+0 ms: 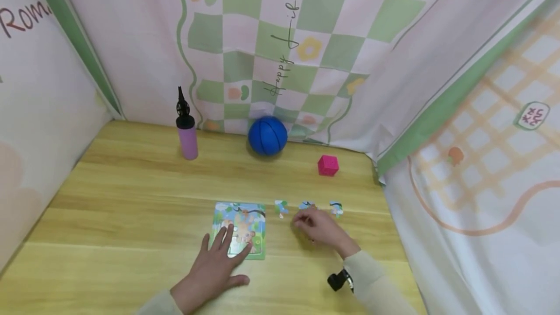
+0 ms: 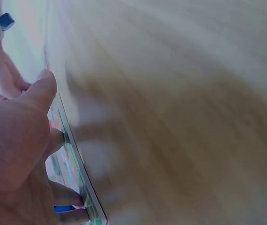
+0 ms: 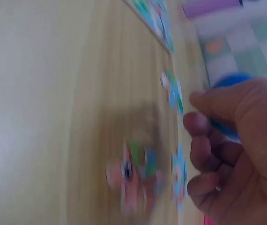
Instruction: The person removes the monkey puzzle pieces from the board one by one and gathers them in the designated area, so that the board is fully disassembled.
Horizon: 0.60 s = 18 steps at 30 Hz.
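Puzzle board (image 1: 239,230) under flat left hand (image 1: 214,266), right hand (image 1: 319,227) curled beside

Table: light wooden table (image 1: 131,193), visible grain.
Back wall: curtain (image 1: 262,38), pink and green checks, script lettering.
Side walls: pale printed cloth (image 1: 481,159), green borders.
Light: soft, even.

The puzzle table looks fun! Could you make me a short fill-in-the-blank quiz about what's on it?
1. The left hand rests its fingers on the ____ board.
2. The ball by the cloth wall is ____ in colour.
3. The cube on the table is ____.
4. The right hand is beside the loose puzzle ____.

Missing words: puzzle; blue; pink; pieces
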Each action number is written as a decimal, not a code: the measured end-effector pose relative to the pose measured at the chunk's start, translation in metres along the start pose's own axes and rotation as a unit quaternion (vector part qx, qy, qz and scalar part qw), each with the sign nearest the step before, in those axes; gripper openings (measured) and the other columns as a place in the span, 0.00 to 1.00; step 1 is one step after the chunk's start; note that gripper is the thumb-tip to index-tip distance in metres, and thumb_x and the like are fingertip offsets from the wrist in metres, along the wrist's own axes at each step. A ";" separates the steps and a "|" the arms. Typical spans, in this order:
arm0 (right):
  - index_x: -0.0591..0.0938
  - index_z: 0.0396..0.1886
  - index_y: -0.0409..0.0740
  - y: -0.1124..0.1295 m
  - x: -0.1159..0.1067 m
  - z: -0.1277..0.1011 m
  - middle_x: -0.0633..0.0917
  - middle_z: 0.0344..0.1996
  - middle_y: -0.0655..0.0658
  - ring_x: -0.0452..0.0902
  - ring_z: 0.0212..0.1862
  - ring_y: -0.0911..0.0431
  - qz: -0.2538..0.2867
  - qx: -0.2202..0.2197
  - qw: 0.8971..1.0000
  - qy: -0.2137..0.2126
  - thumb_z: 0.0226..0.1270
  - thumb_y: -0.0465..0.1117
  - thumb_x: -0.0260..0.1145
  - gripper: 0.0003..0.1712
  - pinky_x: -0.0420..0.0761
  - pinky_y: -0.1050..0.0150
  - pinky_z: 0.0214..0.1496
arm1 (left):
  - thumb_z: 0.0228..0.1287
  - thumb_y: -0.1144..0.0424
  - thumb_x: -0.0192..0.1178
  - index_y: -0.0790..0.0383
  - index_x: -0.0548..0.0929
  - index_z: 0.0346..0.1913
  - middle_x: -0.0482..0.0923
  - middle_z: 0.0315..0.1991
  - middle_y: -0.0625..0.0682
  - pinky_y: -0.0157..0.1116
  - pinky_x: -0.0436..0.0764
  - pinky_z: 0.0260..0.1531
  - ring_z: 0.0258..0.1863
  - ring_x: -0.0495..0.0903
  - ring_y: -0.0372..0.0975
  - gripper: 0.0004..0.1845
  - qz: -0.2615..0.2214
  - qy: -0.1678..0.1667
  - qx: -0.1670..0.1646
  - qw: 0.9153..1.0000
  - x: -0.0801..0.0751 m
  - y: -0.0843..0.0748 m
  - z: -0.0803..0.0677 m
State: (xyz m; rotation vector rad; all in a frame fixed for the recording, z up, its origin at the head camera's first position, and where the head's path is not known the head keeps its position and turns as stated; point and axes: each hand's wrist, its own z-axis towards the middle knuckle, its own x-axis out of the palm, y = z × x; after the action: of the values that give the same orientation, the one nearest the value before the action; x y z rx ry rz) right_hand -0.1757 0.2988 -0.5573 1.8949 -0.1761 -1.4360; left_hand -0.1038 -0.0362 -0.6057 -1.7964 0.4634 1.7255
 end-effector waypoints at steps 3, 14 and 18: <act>0.87 0.54 0.46 0.029 0.022 0.010 0.85 0.43 0.55 0.78 0.43 0.63 -0.029 -0.068 0.996 0.053 0.74 0.40 0.65 0.13 0.81 0.65 0.47 | 0.64 0.24 0.45 0.38 0.68 0.76 0.56 0.74 0.73 0.71 0.63 0.60 0.72 0.58 0.65 0.41 0.007 0.010 -0.009 1.000 -0.002 -0.001 0.000; 0.83 0.63 0.57 0.054 0.061 0.016 0.75 0.31 0.60 0.65 0.28 0.67 -0.129 -0.117 0.979 0.103 0.75 0.43 0.66 0.19 0.70 0.74 0.27 | 0.65 0.26 0.49 0.44 0.66 0.77 0.59 0.74 0.71 0.65 0.63 0.65 0.73 0.57 0.62 0.43 0.015 0.006 -0.013 1.000 -0.001 0.001 -0.007; 0.84 0.62 0.54 0.059 0.064 0.016 0.75 0.30 0.59 0.64 0.27 0.67 -0.145 -0.121 0.978 0.091 0.74 0.42 0.66 0.18 0.69 0.75 0.26 | 0.66 0.29 0.53 0.45 0.72 0.74 0.60 0.73 0.71 0.63 0.63 0.65 0.73 0.58 0.62 0.38 0.031 0.000 -0.006 1.000 -0.001 0.004 -0.013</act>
State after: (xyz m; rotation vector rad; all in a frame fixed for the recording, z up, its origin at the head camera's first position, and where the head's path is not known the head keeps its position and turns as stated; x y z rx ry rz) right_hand -0.1477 0.2160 -0.5716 1.8885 0.3615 -1.3857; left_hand -0.0963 -0.0482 -0.6054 -1.8085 0.5152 1.7729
